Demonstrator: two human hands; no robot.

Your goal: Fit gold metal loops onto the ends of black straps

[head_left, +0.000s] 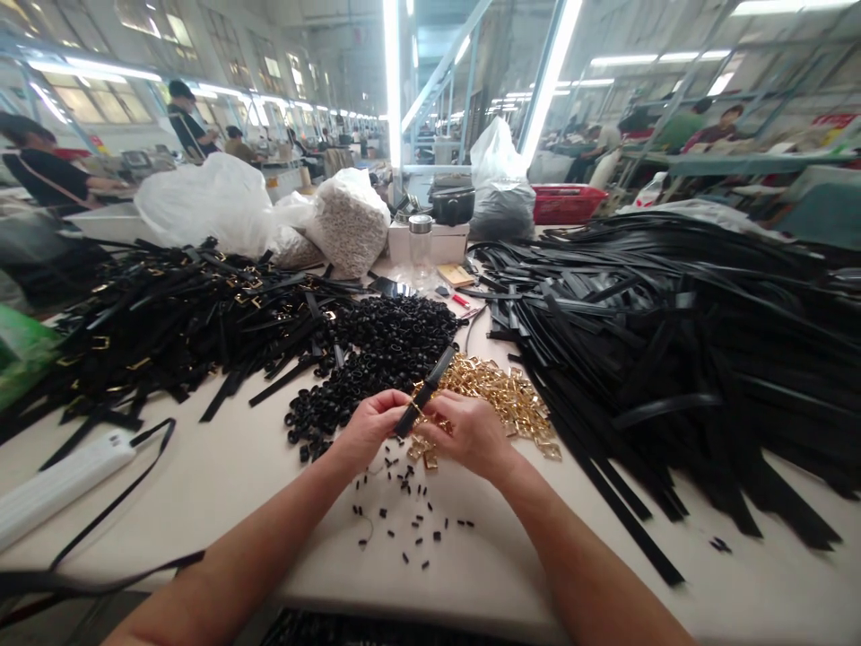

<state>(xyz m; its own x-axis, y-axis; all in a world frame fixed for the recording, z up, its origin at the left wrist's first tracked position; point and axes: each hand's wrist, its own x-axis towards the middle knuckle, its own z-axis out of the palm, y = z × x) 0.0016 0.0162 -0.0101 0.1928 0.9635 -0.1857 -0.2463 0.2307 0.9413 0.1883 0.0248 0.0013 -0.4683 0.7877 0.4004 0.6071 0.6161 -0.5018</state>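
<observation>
Between my two hands is a short black strap (pixel 437 372), tilted up and away to the right, with a bit of gold metal, seemingly a buckle, at its near end. My left hand (pixel 377 426) is closed, thumb and fingers pinching the strap's lower left side. From the right, my right hand (pixel 467 432) is closed on the same strap near the gold piece; its fingertips are partly hidden. Just behind the hands lie a heap of small black loops (pixel 396 336) and a pile of gold buckles (pixel 501 390). Small black bits (pixel 417 519) are scattered on the tabletop in front.
Buckled black straps (pixel 202 314) are heaped at left, long black straps (pixel 659 341) at right. A white power strip (pixel 67 480) with a cord lies front left. Plastic bags (pixel 350 220), a glass jar (pixel 421 244) and a red basket (pixel 569 205) stand behind. Several people work farther off.
</observation>
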